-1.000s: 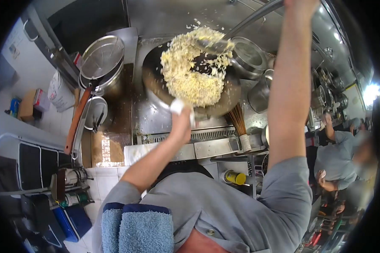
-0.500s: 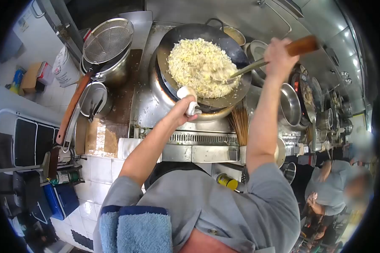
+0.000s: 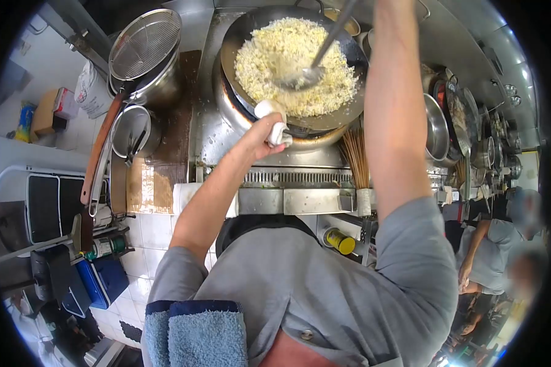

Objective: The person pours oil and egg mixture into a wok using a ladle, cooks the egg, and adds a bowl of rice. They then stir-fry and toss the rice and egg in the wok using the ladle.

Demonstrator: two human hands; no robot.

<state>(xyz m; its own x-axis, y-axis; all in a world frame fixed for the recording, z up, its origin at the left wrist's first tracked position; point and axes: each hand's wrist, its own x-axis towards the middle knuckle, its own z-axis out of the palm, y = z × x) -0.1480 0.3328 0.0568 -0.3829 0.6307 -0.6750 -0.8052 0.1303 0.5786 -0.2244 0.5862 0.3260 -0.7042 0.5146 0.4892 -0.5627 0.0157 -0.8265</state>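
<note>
A large dark wok (image 3: 231, 54) sits tilted on the stove, holding fried rice (image 3: 260, 55) with yellow bits in it. My left hand (image 3: 268, 133) is closed around a folded white cloth (image 3: 278, 133) at the wok's near edge; whatever the cloth covers is hidden. The bowl of a long-handled metal ladle (image 3: 311, 74) presses into the rice, slightly blurred. Its handle slants up out of the top of the view. My right forearm reaches up past the wok's right side, and the hand itself is cut off by the top edge.
To the left, a wooden-handled mesh strainer (image 3: 146, 46) rests over a metal pot, with a smaller pot (image 3: 128, 131) nearer. A bamboo brush (image 3: 356, 156) stands right of the stove. Pans (image 3: 436, 127) line the right side, where a co-worker in grey (image 3: 487, 254) stands.
My right hand has gone up and out of view. The ladle has swung from the rice's right side to its near middle, its handle now steeper. My left hand still grips the cloth.
</note>
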